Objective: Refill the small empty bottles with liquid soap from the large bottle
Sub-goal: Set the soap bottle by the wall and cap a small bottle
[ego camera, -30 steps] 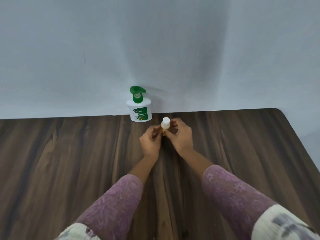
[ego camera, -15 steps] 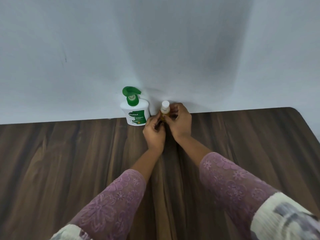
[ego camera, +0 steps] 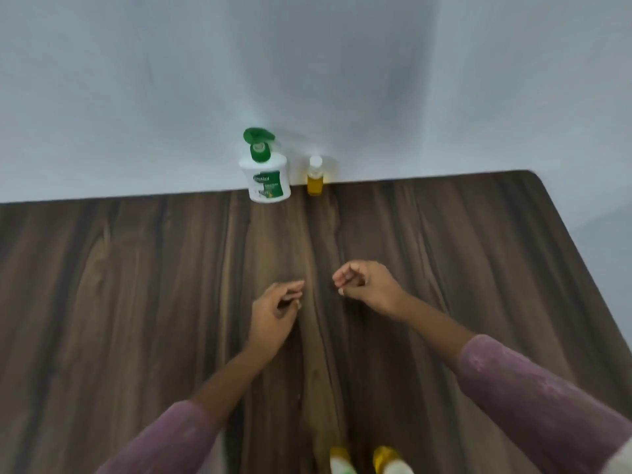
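A large white soap bottle (ego camera: 267, 179) with a green label and a green pump top stands at the table's far edge against the wall. Just right of it stands a small bottle (ego camera: 315, 177) with a white cap and yellow liquid inside. Two more small bottles (ego camera: 342, 462) (ego camera: 390, 461) with yellow contents show at the bottom edge, partly cut off. My left hand (ego camera: 275, 311) hovers over the table's middle with fingers loosely curled, holding nothing. My right hand (ego camera: 367, 283) is beside it, fingers loosely curled, also empty.
The dark wooden table (ego camera: 136, 302) ends at a pale wall behind the bottles. Its right edge (ego camera: 574, 241) runs diagonally, with a rounded far corner.
Both hands let go of the small yellow-filled bottle, which now stands beside the large bottle at the wall. The hands have pulled back toward me to the table's middle.
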A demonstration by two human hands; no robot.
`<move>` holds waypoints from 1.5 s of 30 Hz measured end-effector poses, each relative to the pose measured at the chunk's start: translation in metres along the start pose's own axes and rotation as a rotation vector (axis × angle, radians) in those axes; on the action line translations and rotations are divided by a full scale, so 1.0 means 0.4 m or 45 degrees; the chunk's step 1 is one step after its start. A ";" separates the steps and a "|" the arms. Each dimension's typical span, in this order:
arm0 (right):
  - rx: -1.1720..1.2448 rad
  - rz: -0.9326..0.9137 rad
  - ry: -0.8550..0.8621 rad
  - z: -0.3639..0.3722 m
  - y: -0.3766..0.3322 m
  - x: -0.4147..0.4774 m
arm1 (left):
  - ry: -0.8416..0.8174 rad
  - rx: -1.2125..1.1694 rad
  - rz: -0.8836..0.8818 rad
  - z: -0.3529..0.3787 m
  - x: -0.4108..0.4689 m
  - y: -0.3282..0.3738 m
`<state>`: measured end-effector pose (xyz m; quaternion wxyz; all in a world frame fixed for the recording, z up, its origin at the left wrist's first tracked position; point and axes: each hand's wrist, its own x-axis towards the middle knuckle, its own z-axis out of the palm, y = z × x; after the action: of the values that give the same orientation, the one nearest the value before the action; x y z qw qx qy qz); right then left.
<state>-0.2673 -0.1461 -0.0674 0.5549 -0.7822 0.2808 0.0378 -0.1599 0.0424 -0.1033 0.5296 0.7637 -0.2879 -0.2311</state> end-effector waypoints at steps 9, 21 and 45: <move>-0.349 0.011 -0.574 0.064 -0.032 -0.335 | -0.346 -0.136 -0.175 -0.058 -0.491 0.018; -0.737 -0.050 -0.851 0.140 -0.047 -0.392 | -0.184 -0.004 -0.060 0.033 -0.570 0.084; -0.260 -0.363 0.045 0.050 0.046 -0.183 | 0.030 -0.052 0.114 0.117 -0.159 0.083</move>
<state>-0.3325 -0.1034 -0.0637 0.4674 -0.8669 0.1712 -0.0268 -0.2435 0.0450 -0.0845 0.5583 0.7417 -0.3107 -0.2041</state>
